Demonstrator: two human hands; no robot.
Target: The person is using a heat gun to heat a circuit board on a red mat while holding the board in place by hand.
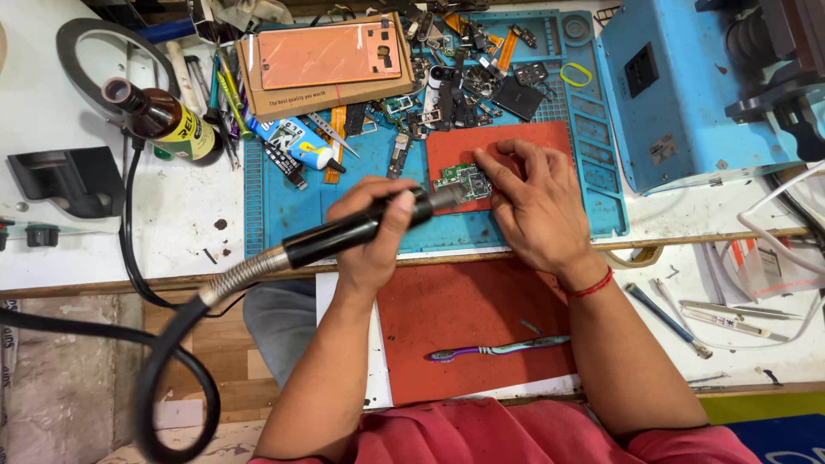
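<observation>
Green circuit board (465,181) sits on the small red mat (524,146), and your right hand (534,202) pins it there, fingertips (484,161) pressed down on its upper right edge. Your left hand (375,230) is wrapped tight around the black hot-air handpiece (352,230), fingers curled closed on the grip, with the nozzle (445,197) pointing at the board's lower left corner, right beside it.

Your right fingertips are very near that nozzle; if the handpiece drifts right, they could get burned. Heat held too long in one spot could, I judge, lift neighbouring parts or scorch the board. The board is only held by finger pressure, so a slip could skate it off the mat.

Behind the mat lies a heap of loose phone parts (464,64), near enough to catch stray hot air. A blue glue tube (296,142) and a brown bottle (163,120) lie to the left on the blue work mat (301,206). The handpiece hose (168,344) loops down past the bench edge; a snag there could tug your aim. A toothbrush (498,349) rests on the larger red sheet (464,309), clear of the work
</observation>
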